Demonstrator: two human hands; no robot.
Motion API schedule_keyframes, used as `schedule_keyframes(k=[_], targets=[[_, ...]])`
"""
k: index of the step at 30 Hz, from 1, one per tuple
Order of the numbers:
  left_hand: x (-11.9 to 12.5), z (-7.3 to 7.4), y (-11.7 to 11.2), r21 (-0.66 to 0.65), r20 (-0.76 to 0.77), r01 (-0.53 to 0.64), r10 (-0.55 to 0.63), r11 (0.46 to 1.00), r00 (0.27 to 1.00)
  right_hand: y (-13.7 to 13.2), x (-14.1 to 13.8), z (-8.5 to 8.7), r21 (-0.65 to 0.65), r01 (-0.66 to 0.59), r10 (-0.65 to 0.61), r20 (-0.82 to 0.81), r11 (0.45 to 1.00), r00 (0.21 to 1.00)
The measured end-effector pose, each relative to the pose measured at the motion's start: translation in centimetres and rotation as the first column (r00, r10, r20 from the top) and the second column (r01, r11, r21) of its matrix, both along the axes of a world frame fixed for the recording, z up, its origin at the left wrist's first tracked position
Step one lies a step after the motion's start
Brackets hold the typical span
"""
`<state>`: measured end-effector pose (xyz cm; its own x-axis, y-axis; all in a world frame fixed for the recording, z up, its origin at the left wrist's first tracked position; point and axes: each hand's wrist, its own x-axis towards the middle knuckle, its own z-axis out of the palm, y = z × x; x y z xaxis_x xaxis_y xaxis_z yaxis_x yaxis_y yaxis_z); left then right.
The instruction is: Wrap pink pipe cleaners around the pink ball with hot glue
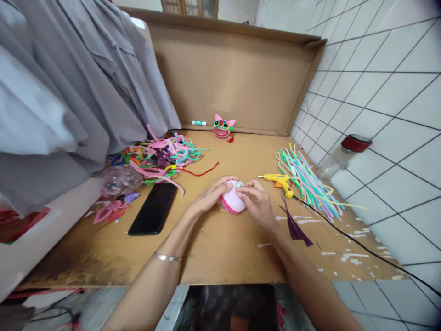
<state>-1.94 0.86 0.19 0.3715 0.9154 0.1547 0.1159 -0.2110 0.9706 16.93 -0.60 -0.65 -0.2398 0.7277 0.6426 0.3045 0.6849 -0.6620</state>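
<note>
A round craft piece wound in pale pink pipe cleaner, with a bright pink band round its lower edge (233, 201), is between my hands at mid-table. My left hand (214, 193) is wrapped round its left side and holds it. At its upper right, the thumb and fingers of my right hand (255, 198) are pinched together against the piece. A small pale green bit (239, 184) shows at the top, beside the right fingertips. Whatever lies inside the right-hand pinch is too small to make out.
A yellow glue gun (280, 180) with a black cord lies right of my hands, near a purple tassel (296, 227) and pastel pipe cleaners (306, 179). A black phone (153, 209) and a tangled colourful pile (165, 154) are left. A cat-eared figure (222, 126) stands behind.
</note>
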Motion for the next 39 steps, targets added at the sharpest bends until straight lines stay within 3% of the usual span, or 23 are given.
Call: schedule_keyframes(k=[19, 30, 39], targets=[[1.5, 0.0, -0.1, -0.059, 0.040, -0.149, 0.151, 0.987, 0.988, -0.1, -0.2, 0.0, -0.005, 0.005, -0.005, 0.007, 1.000, 1.000], [1.1, -0.3, 0.1, -0.061, 0.041, -0.151, 0.153, 0.987, 0.987, 0.1, -0.1, -0.4, 0.001, -0.024, 0.024, -0.003, 1.000, 1.000], [0.7, 0.0, -0.1, -0.068, 0.057, -0.077, 0.081, 0.995, 0.995, 0.2, -0.3, -0.4, 0.013, -0.021, 0.022, -0.021, 1.000, 1.000]])
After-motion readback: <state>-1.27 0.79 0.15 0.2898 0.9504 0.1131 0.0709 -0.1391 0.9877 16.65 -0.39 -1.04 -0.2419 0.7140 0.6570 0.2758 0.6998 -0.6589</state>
